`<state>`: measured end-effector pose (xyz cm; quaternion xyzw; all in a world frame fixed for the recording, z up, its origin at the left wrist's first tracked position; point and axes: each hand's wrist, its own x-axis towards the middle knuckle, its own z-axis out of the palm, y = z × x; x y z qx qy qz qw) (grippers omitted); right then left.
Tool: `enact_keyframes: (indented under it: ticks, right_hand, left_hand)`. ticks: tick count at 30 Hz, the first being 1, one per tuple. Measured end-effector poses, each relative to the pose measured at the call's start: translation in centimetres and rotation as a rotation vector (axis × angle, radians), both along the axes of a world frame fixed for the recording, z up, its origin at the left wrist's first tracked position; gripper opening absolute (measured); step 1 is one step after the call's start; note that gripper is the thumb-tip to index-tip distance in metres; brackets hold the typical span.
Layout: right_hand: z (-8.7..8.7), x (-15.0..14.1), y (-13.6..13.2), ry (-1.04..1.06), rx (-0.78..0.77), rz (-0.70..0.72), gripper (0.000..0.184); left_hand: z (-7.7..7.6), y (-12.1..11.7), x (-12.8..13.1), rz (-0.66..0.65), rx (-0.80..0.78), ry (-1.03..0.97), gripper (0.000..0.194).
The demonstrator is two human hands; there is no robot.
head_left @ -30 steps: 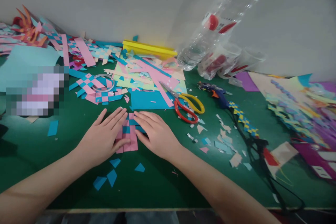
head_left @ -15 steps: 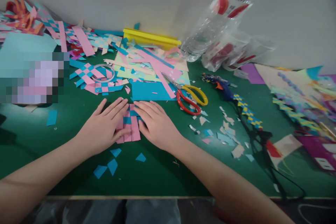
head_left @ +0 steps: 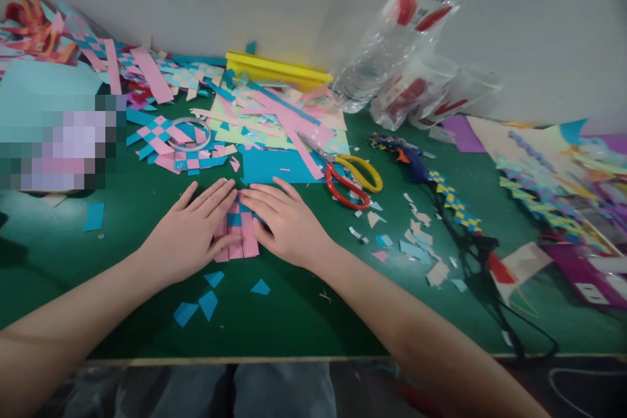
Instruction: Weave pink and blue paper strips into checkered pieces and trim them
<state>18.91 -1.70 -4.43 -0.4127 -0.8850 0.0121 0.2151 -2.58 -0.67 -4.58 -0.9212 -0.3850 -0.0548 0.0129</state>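
A small piece of woven pink and blue paper strips [head_left: 236, 235] lies flat on the green table, its pink ends pointing toward me. Over its left side rests my left hand [head_left: 198, 225], fingers stretched out and the thumb lying across the strips. My right hand [head_left: 281, 219] lies on the upper right part, fingers extended, with its thumb beside the right edge. Both palms hide much of the weave. Behind the hands is a flat blue paper sheet [head_left: 269, 166]. Scissors with red and yellow handles [head_left: 347, 176] lie to the right of it.
Blue paper scraps [head_left: 208, 305] lie near the table's front edge. A tape roll [head_left: 190, 135] sits on woven pieces at left. A glue gun [head_left: 409, 157] with a black cord lies right, near pale scraps [head_left: 416, 235]. Behind stand a plastic bottle [head_left: 377, 46] and clear cups [head_left: 416, 88].
My right hand's fingers have shifted slightly on the woven paper, the index less flat and more spread. My left hand stays in place. The whole view has shifted a little.
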Motion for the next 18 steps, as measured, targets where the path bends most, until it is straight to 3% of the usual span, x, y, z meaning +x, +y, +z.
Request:
enact_keyframes:
  ticks: [18]
  right_hand:
    - [0.12, -0.54, -0.44, -0.057, -0.034, -0.017, 0.042]
  left_hand:
    - [0.14, 0.17, -0.11, -0.068, 0.04, 0.004, 0.078]
